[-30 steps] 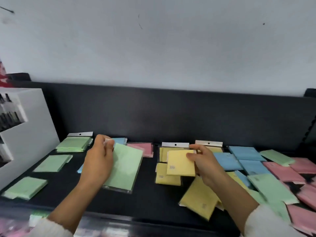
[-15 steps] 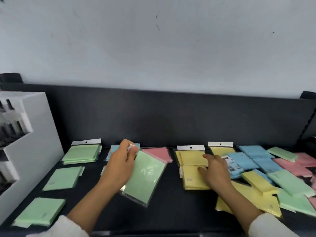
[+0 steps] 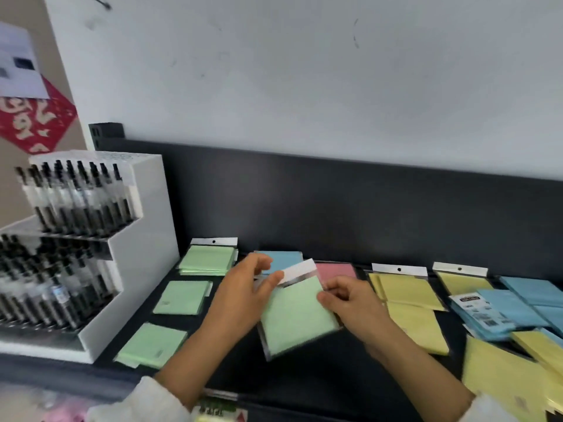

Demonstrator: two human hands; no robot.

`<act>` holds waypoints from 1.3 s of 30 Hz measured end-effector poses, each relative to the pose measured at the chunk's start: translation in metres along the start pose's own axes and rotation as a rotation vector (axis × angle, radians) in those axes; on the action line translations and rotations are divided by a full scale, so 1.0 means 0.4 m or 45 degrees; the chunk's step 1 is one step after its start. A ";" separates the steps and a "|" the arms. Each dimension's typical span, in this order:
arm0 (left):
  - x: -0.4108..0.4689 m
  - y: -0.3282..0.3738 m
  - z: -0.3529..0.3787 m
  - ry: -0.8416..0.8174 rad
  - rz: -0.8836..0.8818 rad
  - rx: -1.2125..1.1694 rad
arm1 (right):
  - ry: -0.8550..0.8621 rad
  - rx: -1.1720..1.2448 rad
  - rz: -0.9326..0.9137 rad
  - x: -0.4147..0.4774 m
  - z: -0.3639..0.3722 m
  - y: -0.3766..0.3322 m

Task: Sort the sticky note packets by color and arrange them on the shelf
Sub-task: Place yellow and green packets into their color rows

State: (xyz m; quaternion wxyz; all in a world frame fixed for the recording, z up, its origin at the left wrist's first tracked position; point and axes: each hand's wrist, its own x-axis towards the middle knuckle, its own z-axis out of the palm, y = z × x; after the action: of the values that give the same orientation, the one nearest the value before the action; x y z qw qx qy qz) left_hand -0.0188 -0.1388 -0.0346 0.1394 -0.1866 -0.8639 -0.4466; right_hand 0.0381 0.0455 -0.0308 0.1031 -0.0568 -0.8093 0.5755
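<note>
Left hand [image 3: 243,296]: pinching white header of green packet [image 3: 297,321]. Right hand [image 3: 356,306]: pinching its side edge. Risk: glossy sleeve slips, lands off green stack [image 3: 207,260], onto blue packet [image 3: 283,259].

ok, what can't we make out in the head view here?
All head view.
green packet: motion-blurred, print unreadable.
blue packet: partly behind left hand.
pink packet: lower part behind green packet, right hand.
yellow packets, lower right: cut by frame edge.
barcode label: too blurred to read.
</note>
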 end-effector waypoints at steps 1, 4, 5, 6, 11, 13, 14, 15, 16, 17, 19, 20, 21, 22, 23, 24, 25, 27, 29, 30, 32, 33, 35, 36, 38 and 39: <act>-0.002 -0.022 -0.021 0.077 0.011 0.033 | 0.018 0.047 0.038 0.011 0.018 0.001; -0.026 -0.076 -0.082 0.188 0.065 0.149 | 0.037 0.164 0.141 0.039 0.079 -0.003; -0.039 -0.089 -0.097 0.141 0.079 0.189 | 0.037 0.196 0.171 0.046 0.099 -0.007; -0.053 -0.101 -0.113 0.068 0.086 0.232 | 0.028 0.227 0.194 0.051 0.123 -0.012; -0.072 -0.150 -0.172 -0.147 0.122 0.436 | -0.023 0.292 0.211 0.069 0.230 -0.036; -0.064 -0.163 -0.192 -0.099 0.092 0.451 | -0.033 0.296 0.194 0.080 0.263 -0.048; -0.058 -0.166 -0.199 -0.072 0.061 0.441 | -0.035 0.308 0.191 0.088 0.274 -0.055; -0.049 -0.165 -0.201 -0.042 0.011 0.412 | -0.031 0.325 0.193 0.095 0.279 -0.061; -0.041 -0.168 -0.206 -0.002 -0.058 0.369 | -0.031 0.342 0.196 0.104 0.288 -0.067; -0.032 -0.171 -0.210 0.036 -0.134 0.326 | -0.030 0.357 0.200 0.115 0.296 -0.071; -0.009 -0.175 -0.211 0.070 -0.256 0.277 | -0.016 0.360 0.195 0.135 0.310 -0.073; 0.002 -0.178 -0.209 0.072 -0.288 0.265 | -0.007 0.339 0.183 0.143 0.316 -0.073; 0.016 -0.182 -0.208 0.074 -0.297 0.256 | 0.000 0.302 0.168 0.154 0.322 -0.073; 0.030 -0.187 -0.206 0.080 -0.290 0.254 | 0.002 0.265 0.161 0.166 0.327 -0.072; 0.047 -0.192 -0.205 0.082 -0.281 0.255 | 0.001 0.232 0.159 0.180 0.333 -0.072; 0.065 -0.199 -0.205 0.078 -0.278 0.256 | 0.001 0.204 0.157 0.195 0.339 -0.071; 0.083 -0.205 -0.205 0.070 -0.283 0.256 | 0.000 0.178 0.156 0.209 0.345 -0.072; 0.120 -0.222 -0.205 0.052 -0.306 0.251 | -0.015 0.151 0.162 0.242 0.358 -0.076; 0.154 -0.244 -0.201 0.051 -0.324 0.252 | -0.049 0.143 0.175 0.270 0.371 -0.082; 0.165 -0.254 -0.199 0.058 -0.330 0.255 | -0.069 0.129 0.177 0.280 0.376 -0.085; 0.185 -0.275 -0.189 0.070 -0.336 0.262 | -0.127 0.062 0.140 0.296 0.392 -0.085; 0.191 -0.285 -0.181 0.072 -0.340 0.275 | -0.156 0.013 0.131 0.300 0.402 -0.080; 0.192 -0.302 -0.166 0.062 -0.368 0.307 | -0.218 -0.109 0.154 0.299 0.420 -0.069; 0.189 -0.311 -0.158 0.039 -0.386 0.322 | -0.261 -0.181 0.160 0.298 0.427 -0.062; 0.182 -0.326 -0.144 -0.024 -0.417 0.370 | -0.360 -0.298 0.149 0.298 0.436 -0.049; 0.179 -0.331 -0.141 -0.045 -0.424 0.394 | -0.390 -0.322 0.146 0.296 0.437 -0.047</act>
State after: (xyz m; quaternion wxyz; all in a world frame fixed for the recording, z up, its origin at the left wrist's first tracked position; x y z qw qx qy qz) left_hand -0.1376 -0.2413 -0.0691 0.0755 -0.0255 -0.9433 -0.3223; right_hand -0.1171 -0.0968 -0.0562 -0.0622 -0.0271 -0.8768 0.4760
